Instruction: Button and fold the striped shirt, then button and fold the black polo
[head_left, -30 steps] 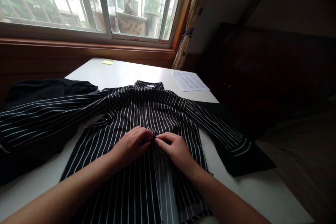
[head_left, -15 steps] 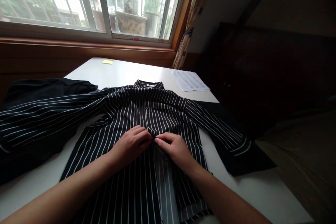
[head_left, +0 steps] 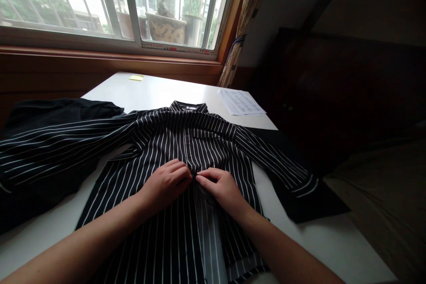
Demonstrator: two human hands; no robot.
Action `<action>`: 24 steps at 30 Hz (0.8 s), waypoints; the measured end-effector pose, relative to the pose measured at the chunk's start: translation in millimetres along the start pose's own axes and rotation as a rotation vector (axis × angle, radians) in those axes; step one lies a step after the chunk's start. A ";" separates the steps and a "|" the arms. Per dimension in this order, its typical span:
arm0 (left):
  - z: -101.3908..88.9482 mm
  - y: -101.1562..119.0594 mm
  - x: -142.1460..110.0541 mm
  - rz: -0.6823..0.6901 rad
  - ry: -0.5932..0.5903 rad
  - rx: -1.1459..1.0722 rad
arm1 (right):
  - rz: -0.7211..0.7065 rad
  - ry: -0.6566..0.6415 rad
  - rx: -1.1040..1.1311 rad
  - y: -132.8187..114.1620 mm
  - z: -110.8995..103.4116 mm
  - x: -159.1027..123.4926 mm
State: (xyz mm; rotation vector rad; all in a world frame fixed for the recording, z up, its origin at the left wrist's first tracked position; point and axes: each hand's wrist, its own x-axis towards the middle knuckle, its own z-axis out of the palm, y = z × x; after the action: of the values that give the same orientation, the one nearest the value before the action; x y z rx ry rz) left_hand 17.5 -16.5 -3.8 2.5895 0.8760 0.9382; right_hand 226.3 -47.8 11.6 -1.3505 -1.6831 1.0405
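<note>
Head view. Black, white-striped cloth shirt spread across centre frame on a glossy white table. My left hand and right hand both pinch its front, fingertips nearly meeting, hiding that spot. Small white collar label, printed white paper sheets right of upper centre: unreadable. Dark cloth garment, left. Brown patterned pot, top centre, holds something knobbly, unclear.

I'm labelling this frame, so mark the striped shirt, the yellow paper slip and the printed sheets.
Striped shirt (head_left: 169,142): head view, on its chest.
Yellow paper slip (head_left: 136,78): head view, middle of its upper face.
Printed sheets (head_left: 240,102): head view, middle of the top sheet.
</note>
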 end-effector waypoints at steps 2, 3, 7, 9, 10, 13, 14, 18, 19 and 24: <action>-0.3 0.2 0.2 0.002 0.001 0.008 | -0.005 -0.003 -0.004 -0.9 -0.3 0.4; -0.4 0.3 0.3 0.002 0.003 0.011 | -0.007 -0.003 -0.005 -1.3 -0.6 0.6; -0.7 0.4 0.0 0.007 0.011 0.016 | -0.020 -0.016 0.003 -1.8 -1.1 0.2; -0.8 0.4 0.0 0.012 0.014 0.020 | -0.021 -0.014 0.016 -0.5 -0.9 -0.3; -1.0 0.5 0.2 0.015 0.013 0.022 | -0.018 -0.011 0.030 0.5 -0.6 -0.4; -1.5 1.0 0.9 0.019 0.014 0.029 | 0.008 0.004 0.080 3.8 0.3 -0.6; -1.8 1.3 1.0 0.018 0.013 0.029 | 0.025 0.002 0.089 4.6 0.5 -0.6; -2.3 1.7 0.3 0.023 0.014 0.025 | 0.095 -0.043 0.071 5.0 0.3 -1.3; -2.2 1.5 -0.1 0.025 0.014 0.026 | 0.109 -0.055 0.068 4.4 0.1 -1.5; -1.5 0.1 -1.5 0.027 0.006 0.023 | 0.095 -0.073 0.091 1.5 -0.4 -1.7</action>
State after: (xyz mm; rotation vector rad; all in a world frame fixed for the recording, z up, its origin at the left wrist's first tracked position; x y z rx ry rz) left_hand 15.6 -17.5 -3.4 2.6253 0.8611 0.9490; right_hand 227.5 -49.2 10.2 -1.3589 -1.6170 1.2199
